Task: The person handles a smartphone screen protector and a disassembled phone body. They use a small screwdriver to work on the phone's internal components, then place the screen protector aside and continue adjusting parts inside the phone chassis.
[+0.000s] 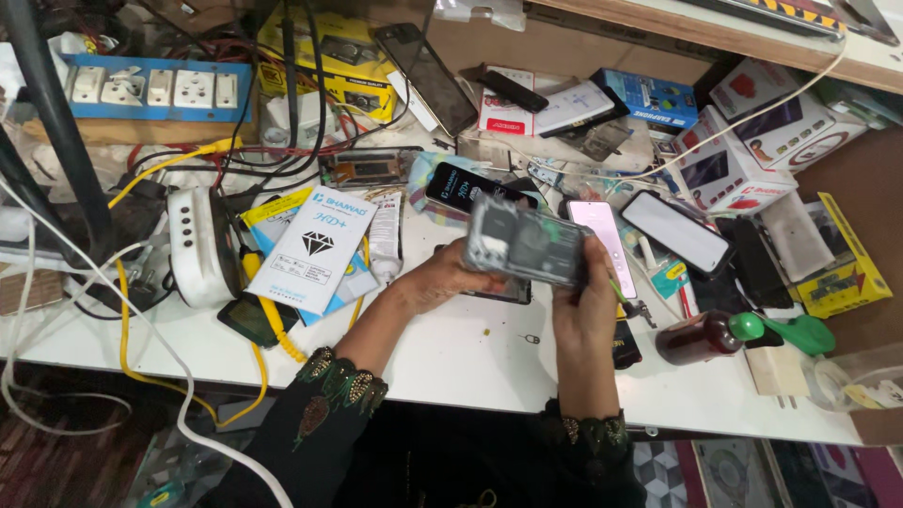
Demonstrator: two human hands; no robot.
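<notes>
Gripping a blurred opened phone (524,246) — left hand (440,279), right hand (585,303).

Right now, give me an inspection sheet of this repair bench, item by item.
Surface: white table, crowded except its near edge.
Job's things: opened phone, its insides facing up, blurred, held above the table.
Clutter: loose phones such as one with a pale screen, white packet with a diamond mark, boxes, dark red bottle with green cap.
Hands: left hand and right hand both grip the opened phone at its ends.
Cables: yellow cable and white cable trail off the left edge.
Surroundings: blue socket strip at rear left.
</notes>
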